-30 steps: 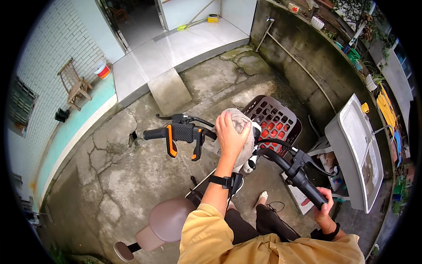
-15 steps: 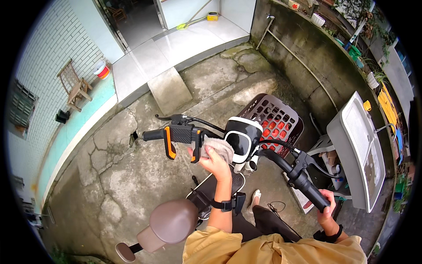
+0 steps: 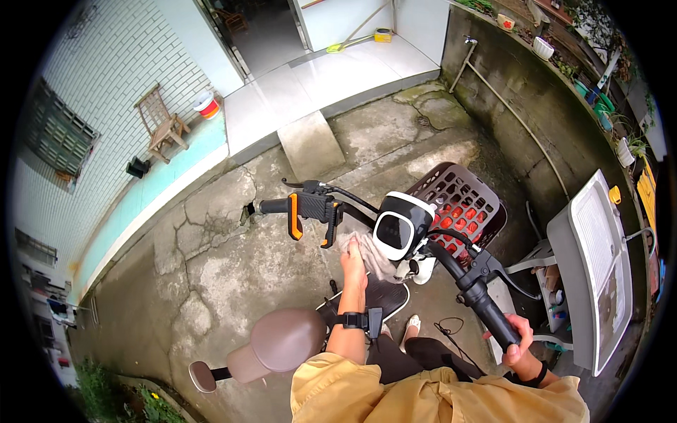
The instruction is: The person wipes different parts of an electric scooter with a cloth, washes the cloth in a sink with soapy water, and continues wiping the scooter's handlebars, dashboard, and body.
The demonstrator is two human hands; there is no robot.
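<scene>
An electric bike stands in front of me, its black and white dash housing (image 3: 403,224) in the middle of the handlebar. My left hand (image 3: 353,261) grips a pale, crumpled cloth (image 3: 377,262) against the side of that housing. Left of it on the bar sits a black phone holder (image 3: 312,206) with orange-edged arms. My right hand (image 3: 520,340) is wrapped round the black right handlebar grip (image 3: 496,323). A brown perforated basket (image 3: 486,194) at the bike's front has red things inside. Behind the handlebar is the brown seat (image 3: 285,338).
A grey sink unit (image 3: 585,268) stands to the right by a mossy wall (image 3: 518,92). Cracked concrete (image 3: 218,275) lies under the bike. Beyond are a ramp slab (image 3: 310,144), a tiled step (image 3: 264,120), a wooden chair (image 3: 163,128) and a bucket (image 3: 206,106).
My left hand has moved the cloth down from beside the phone holder to the lower side of the dash housing. My right hand keeps its hold. The whole view has shifted.
</scene>
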